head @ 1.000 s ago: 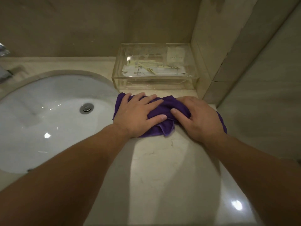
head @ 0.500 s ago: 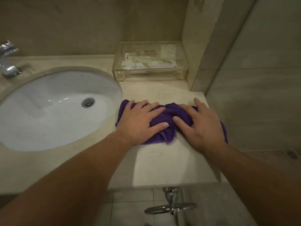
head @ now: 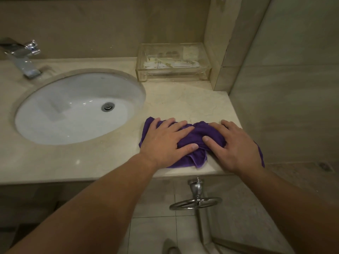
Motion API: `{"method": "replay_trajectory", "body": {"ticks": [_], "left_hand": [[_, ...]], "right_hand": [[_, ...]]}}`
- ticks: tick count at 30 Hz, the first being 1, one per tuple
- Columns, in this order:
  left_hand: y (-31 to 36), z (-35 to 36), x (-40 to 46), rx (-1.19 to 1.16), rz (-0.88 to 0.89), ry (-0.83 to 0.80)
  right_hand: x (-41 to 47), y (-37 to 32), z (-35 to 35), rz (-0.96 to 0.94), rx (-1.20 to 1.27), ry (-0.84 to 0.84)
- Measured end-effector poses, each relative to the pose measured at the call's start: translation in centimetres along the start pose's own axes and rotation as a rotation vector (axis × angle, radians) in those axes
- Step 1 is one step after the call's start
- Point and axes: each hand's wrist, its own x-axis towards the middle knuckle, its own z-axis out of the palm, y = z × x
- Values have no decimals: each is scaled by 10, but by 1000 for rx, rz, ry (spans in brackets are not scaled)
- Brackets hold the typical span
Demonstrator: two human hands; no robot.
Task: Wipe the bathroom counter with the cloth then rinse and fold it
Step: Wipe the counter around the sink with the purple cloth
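Observation:
A bunched purple cloth (head: 199,133) lies on the beige marble counter (head: 192,103), near its front right corner. My left hand (head: 166,142) presses flat on the cloth's left part, fingers spread and straight. My right hand (head: 234,143) presses on its right part, fingers also straight. A fold of cloth sticks out between my thumbs toward the counter's front edge. Part of the cloth is hidden under my palms.
A white oval sink (head: 73,109) with a metal drain is set into the counter on the left, a chrome tap (head: 23,57) behind it. A clear acrylic box (head: 173,63) stands at the back right against the wall. A chrome towel ring (head: 195,201) hangs below the counter edge.
Both hands have dragged the cloth across the counter from just in front of the acrylic box toward the front edge. The camera has pulled back, showing the towel ring and floor.

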Motion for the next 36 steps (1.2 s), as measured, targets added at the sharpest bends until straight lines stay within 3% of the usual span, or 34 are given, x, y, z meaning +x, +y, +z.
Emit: {"method": "replay_trajectory", "body": {"ticks": [11,36], "left_hand": [[-18,-2,-40,-13,47,-25],[-174,-22,-153,-25,-207,43]], "right_hand": [[-17,-49,7,14,21,37],[8,-232,75,-242,-16,-125]]}}
